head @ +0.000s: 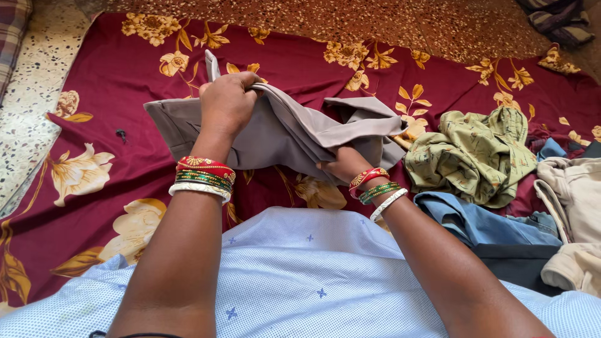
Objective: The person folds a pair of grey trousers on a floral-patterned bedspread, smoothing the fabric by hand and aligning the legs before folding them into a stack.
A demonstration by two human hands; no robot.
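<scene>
A grey-beige garment point(294, 128) is held up over a maroon bedsheet with gold flowers point(119, 69). My left hand point(226, 103) is closed on the garment's upper left part, near its waistband. My right hand point(343, 164) grips the cloth from underneath at its lower right, the fingers partly hidden by the folds. Both wrists carry red, green and white bangles. A light blue dotted cloth point(294, 269) lies across my lap below the arms.
A crumpled olive patterned garment point(476, 153) lies to the right. Blue jeans point(482, 219), a cream garment point(573, 213) and a dark cloth point(519, 263) are piled at the right edge. A speckled floor point(37, 94) borders the sheet on the left.
</scene>
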